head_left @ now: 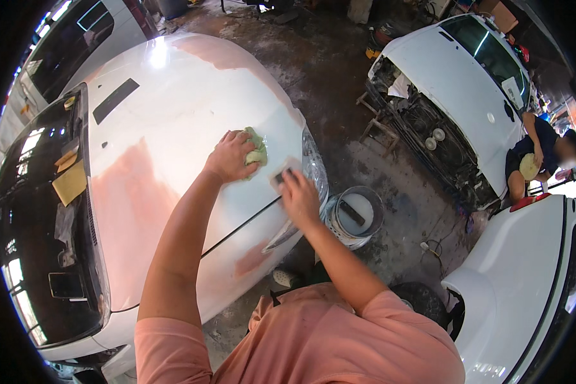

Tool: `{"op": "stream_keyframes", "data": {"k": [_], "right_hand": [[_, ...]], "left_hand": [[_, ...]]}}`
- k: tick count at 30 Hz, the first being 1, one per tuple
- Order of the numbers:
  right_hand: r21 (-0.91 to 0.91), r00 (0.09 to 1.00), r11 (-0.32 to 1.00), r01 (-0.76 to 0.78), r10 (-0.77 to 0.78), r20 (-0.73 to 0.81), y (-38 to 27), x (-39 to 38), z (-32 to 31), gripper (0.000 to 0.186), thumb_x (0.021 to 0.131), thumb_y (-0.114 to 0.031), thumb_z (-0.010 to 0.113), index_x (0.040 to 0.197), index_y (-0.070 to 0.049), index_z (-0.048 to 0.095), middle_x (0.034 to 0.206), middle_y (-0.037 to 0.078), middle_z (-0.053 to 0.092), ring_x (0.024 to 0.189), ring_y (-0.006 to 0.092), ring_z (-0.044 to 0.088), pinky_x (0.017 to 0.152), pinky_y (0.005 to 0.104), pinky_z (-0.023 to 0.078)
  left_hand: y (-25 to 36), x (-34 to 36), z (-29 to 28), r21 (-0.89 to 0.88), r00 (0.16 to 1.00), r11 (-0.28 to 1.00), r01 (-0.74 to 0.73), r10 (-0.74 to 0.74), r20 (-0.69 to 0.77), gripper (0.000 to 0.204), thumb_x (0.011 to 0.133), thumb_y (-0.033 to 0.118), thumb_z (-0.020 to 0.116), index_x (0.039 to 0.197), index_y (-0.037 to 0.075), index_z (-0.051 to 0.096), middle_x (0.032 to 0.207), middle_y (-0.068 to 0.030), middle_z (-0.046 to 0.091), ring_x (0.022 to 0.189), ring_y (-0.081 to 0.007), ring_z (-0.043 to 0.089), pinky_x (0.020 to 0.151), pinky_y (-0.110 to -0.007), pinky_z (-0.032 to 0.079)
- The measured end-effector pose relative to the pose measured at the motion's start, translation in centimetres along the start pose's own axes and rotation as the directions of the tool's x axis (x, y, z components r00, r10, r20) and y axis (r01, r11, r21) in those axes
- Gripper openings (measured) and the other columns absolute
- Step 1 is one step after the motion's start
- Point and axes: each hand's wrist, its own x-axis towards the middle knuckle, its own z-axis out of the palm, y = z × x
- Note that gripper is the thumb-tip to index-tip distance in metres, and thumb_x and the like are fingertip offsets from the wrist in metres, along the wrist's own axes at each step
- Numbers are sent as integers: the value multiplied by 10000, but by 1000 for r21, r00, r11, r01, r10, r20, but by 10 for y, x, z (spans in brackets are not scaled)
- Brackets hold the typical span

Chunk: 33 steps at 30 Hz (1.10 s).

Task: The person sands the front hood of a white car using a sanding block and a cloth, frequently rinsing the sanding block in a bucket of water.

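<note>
A white car hood point(185, 96) with pinkish-orange filler patches spreads out before me. My left hand point(230, 157) is closed on a crumpled light green cloth point(257, 144), which rests on the hood. To its right, my right hand point(299, 197) grips a small sanding block point(280, 176) near the hood's front edge, beside the clear headlight point(313, 163). Motion smears the block and the fingertips, so its exact shape is hard to make out. The paint around both hands looks wet and whitish.
A bucket point(358, 214) of cloudy water, a dark block in it, stands below the headlight. Yellow sheets point(69, 184) and a phone point(66, 285) lie on the windshield. At right are a white car point(454, 70) with its front stripped, another white vehicle point(512, 256) and a crouching person point(537, 150).
</note>
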Motion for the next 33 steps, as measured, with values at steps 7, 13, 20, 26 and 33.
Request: {"op": "stream_keyframes", "data": {"k": [7,13,20,26,33], "right_hand": [[29,999,999,22,-23,43,-21,-34,-1,376,958,-243,743,1285,-57,745,1320,186,678,1147,425,659,980,502,543],[275,982,949,-154,179,-68,74,66,33,420,963,-298,740,1290,-36,754,1310,229,685,1168,439,653,1025,500,519],[282,994,954,-106,109,2,45,-3,35,420,940,-316,783,1284,-76,773,1317,215,678,1239,416,615,1074,502,489],[254,975,952,-173,202,-89,74,74,49,402,949,-277,776,1288,-62,751,1322,186,685,1238,408,605,1059,508,468],[230,997,973,-34,49,-63,31,34,38,413,971,-273,739,1318,-49,736,1381,195,645,1192,428,611,1063,517,471]], "left_hand": [[1,-1,3,-31,999,999,32,-32,9,518,860,451,750,1256,117,738,1434,-159,616,1417,-395,506,1278,-544,324],[11,14,-3,-4,999,999,-35,35,-41,474,856,408,778,1217,101,747,1426,-164,614,1392,-393,519,1226,-499,398],[-1,-7,9,-13,998,1000,9,-10,-54,471,852,406,773,1213,105,747,1438,-163,610,1398,-396,516,1234,-494,394],[7,10,2,-12,999,1000,-16,16,-33,462,849,394,773,1211,109,748,1427,-157,620,1396,-396,519,1233,-500,404],[6,1,4,-4,999,1000,-6,5,-33,482,838,401,790,1218,108,750,1434,-152,620,1397,-395,517,1225,-491,416]]}}
